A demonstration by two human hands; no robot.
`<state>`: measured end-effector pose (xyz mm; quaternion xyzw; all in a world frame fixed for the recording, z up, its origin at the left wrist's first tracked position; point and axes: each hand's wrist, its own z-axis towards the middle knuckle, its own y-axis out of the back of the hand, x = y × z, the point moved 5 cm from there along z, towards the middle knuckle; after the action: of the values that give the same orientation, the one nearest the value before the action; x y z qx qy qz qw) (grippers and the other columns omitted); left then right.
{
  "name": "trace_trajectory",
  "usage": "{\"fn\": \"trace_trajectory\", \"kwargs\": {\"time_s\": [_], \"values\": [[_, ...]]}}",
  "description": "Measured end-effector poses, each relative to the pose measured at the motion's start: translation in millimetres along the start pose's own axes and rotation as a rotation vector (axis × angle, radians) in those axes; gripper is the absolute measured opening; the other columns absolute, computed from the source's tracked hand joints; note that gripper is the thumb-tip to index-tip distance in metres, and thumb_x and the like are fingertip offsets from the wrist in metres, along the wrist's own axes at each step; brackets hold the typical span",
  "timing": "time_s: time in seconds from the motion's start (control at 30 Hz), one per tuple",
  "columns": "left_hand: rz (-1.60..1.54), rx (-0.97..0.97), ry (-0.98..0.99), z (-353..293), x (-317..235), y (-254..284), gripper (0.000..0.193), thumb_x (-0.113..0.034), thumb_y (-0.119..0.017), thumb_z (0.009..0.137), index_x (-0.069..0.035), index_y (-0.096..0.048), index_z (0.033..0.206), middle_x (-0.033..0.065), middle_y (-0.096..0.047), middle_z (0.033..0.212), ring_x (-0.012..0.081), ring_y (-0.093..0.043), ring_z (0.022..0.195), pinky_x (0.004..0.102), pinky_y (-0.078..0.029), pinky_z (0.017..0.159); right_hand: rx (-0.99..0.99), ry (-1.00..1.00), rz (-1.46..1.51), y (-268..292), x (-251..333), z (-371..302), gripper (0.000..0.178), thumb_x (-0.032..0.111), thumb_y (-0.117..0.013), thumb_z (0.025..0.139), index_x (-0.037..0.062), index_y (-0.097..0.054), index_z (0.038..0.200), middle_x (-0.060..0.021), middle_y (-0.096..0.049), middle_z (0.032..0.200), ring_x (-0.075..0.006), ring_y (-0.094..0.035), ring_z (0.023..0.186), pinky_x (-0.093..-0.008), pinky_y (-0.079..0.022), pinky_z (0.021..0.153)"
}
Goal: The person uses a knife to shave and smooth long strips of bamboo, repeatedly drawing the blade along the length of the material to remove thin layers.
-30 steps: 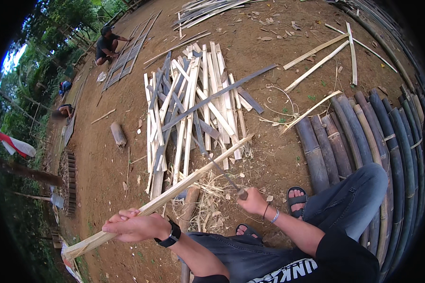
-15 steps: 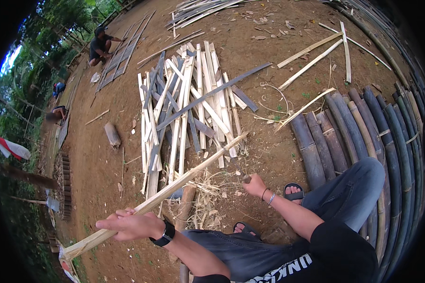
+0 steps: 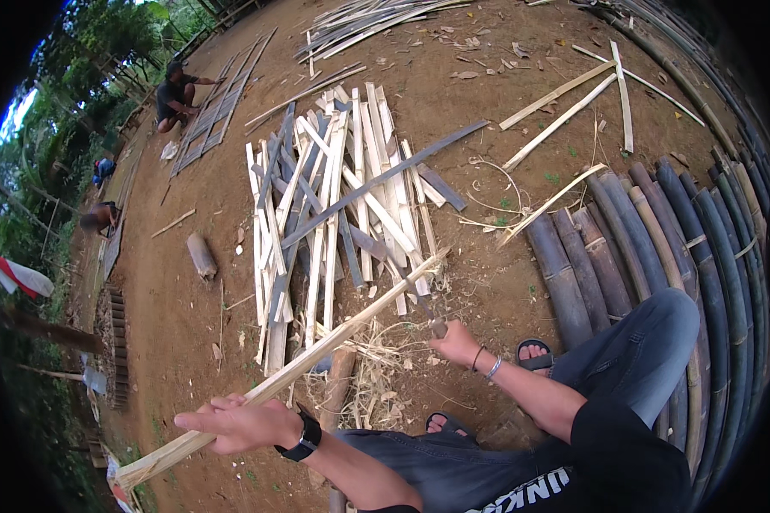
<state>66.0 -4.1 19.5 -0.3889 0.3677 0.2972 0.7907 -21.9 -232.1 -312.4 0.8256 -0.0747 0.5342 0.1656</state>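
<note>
My left hand [image 3: 241, 422] is wrapped round a long pale bamboo strip [image 3: 334, 339], which slants from the lower left up toward the middle. Its far end looks frayed. My right hand [image 3: 457, 344] grips the handle of a knife [image 3: 437, 327], whose dark blade points up and left to the strip's far end. Whether the blade touches the strip I cannot tell. Below the strip, a heap of curly shavings [image 3: 370, 386] lies beside a short brown log [image 3: 340, 376]. Beyond it is a pile of split bamboo strips [image 3: 338, 188], pale and dark sides mixed.
Dark bamboo poles [image 3: 710, 282] line the right side, next to my bent knee. Loose strips [image 3: 565, 120] lie at the far right. A short log piece [image 3: 201, 256] rests on the dirt at left. Another person [image 3: 178, 96] crouches by a bamboo lattice [image 3: 218, 111] at the far left.
My right hand has moved slightly left and up with the knife, bringing the blade closer to the strip's far end. My left hand keeps its hold, almost unmoved.
</note>
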Motion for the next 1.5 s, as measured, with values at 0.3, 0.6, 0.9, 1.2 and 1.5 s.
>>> {"fn": "trace_trajectory", "kwargs": {"time_s": [0.3, 0.6, 0.9, 1.2, 1.5], "values": [[0.001, 0.062, 0.080, 17.1, 22.0, 10.1, 0.045, -0.039, -0.048, 0.097, -0.015, -0.025, 0.067, -0.0049, -0.019, 0.055, 0.0085, -0.023, 0.048, 0.0257, -0.022, 0.043, 0.096, 0.256, -0.193, -10.4, 19.3, -6.5, 0.024, 0.022, -0.066, 0.070, 0.0006, -0.057, 0.066, -0.0136, -0.056, 0.053, -0.0254, -0.057, 0.048, -0.0386, -0.045, 0.051], [-0.051, 0.083, 0.086, 4.2, 0.0, 11.8, 0.042, -0.038, -0.050, 0.096, -0.012, -0.031, 0.071, -0.0047, -0.020, 0.054, 0.0079, -0.024, 0.046, 0.0246, -0.023, 0.041, 0.049, 0.205, -0.186, -4.0, 11.3, -19.3, 0.024, 0.024, -0.066, 0.070, 0.0003, -0.059, 0.069, -0.0146, -0.057, 0.054, -0.0264, -0.060, 0.051, -0.0383, -0.046, 0.054], [-0.095, 0.092, 0.034, -11.2, -15.8, 2.0, 0.045, -0.036, -0.050, 0.097, -0.015, -0.026, 0.066, -0.0042, -0.021, 0.055, 0.0080, -0.023, 0.046, 0.0242, -0.022, 0.041, 0.020, 0.136, -0.114, 3.2, 31.0, -48.0, 0.023, 0.020, -0.064, 0.071, -0.0017, -0.058, 0.066, -0.0167, -0.057, 0.055, -0.0266, -0.060, 0.052, -0.0394, -0.046, 0.055], [-0.140, 0.110, 0.018, -22.1, -27.7, -5.3, 0.049, -0.037, -0.047, 0.098, -0.016, -0.021, 0.063, -0.0041, -0.019, 0.056, 0.0083, -0.022, 0.046, 0.0245, -0.021, 0.042, -0.080, -0.063, -0.105, 37.1, -37.1, 9.7, 0.022, 0.016, -0.065, 0.071, -0.0015, -0.054, 0.062, -0.0103, -0.052, 0.051, -0.0164, -0.051, 0.049, -0.0371, -0.042, 0.052], [-0.103, 0.100, 0.093, -4.9, -0.8, -2.7, 0.052, -0.039, -0.051, 0.096, -0.016, -0.020, 0.061, -0.0042, -0.020, 0.056, 0.0095, -0.023, 0.047, 0.0254, -0.023, 0.042, -0.142, -0.084, -0.123, 33.4, -77.5, 41.3, 0.023, 0.020, -0.066, 0.070, -0.0015, -0.057, 0.066, -0.0126, -0.055, 0.054, -0.0193, -0.055, 0.051, -0.0374, -0.044, 0.054]]}}
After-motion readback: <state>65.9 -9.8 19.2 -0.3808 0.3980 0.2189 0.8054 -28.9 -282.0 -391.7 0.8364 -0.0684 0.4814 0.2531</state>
